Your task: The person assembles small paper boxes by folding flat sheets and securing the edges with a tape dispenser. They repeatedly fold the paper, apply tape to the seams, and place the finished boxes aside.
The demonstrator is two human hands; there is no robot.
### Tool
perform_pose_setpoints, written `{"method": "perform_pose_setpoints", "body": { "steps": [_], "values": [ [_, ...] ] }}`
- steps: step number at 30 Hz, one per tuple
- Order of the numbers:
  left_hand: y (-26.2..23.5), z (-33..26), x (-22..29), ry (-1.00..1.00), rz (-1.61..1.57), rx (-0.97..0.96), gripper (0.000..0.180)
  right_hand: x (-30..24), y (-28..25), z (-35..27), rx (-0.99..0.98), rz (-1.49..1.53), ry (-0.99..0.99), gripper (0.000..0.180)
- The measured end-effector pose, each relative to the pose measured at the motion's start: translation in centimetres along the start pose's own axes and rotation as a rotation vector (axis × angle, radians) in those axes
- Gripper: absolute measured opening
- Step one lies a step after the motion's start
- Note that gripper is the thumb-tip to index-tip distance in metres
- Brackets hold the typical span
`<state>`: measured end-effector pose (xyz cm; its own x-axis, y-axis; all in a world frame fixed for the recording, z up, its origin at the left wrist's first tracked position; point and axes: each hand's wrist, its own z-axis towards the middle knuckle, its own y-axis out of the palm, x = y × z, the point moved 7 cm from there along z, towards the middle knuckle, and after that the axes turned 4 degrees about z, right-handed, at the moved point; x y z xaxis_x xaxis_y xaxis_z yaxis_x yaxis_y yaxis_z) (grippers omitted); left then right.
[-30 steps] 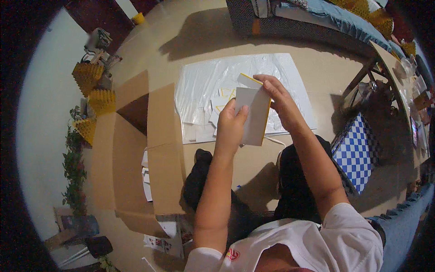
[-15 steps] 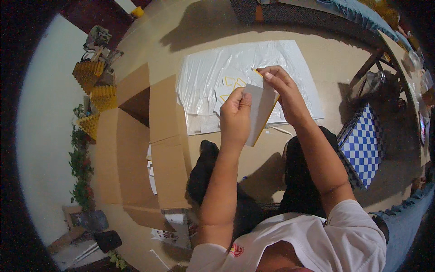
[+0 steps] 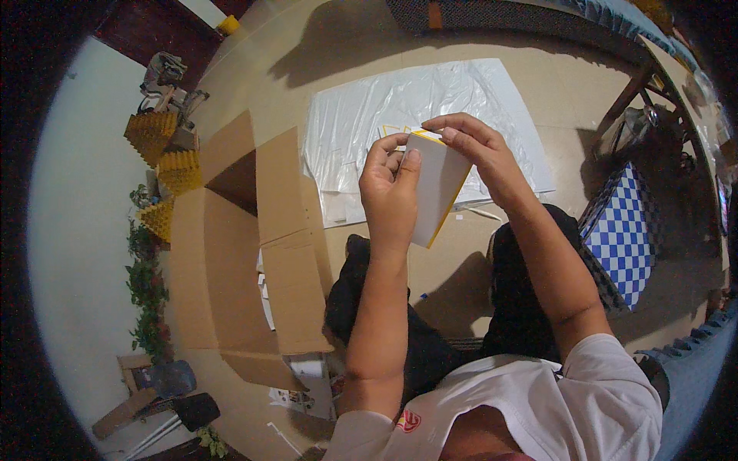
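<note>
White, yellow-edged card carton (image 3: 442,184) gripped in my left hand (image 3: 390,184); my right hand (image 3: 483,157) pinches its top flap (image 3: 425,135), now swung closer, so that end looks nearer closing.

It looks like a home, with cloth-draped upholstered furniture (image 3: 523,28) and leafy greenery (image 3: 147,280).

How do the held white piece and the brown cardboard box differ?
The smaller white piece has yellow edges; the larger cardboard box is brown. The left hand and right hand hold the white piece; the cardboard box rests on the floor. Both have flat sides.
</note>
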<state>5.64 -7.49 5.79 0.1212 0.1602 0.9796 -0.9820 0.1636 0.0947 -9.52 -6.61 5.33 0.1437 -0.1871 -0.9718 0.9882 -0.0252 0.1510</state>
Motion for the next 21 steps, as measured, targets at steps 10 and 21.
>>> {"method": "perform_pose_setpoints", "body": {
  "steps": [10, 21],
  "values": [
    [0.0, -0.2, 0.2, -0.014, 0.004, 0.005, 0.023, -0.2, 0.0, -0.1, -0.054, 0.004, -0.003, 0.031],
    [-0.7, 0.3, -2.0, -0.124, -0.123, 0.059, 0.018, -1.1, -2.7, 0.8, -0.042, -0.179, -0.107, 0.032]
  ]
}}
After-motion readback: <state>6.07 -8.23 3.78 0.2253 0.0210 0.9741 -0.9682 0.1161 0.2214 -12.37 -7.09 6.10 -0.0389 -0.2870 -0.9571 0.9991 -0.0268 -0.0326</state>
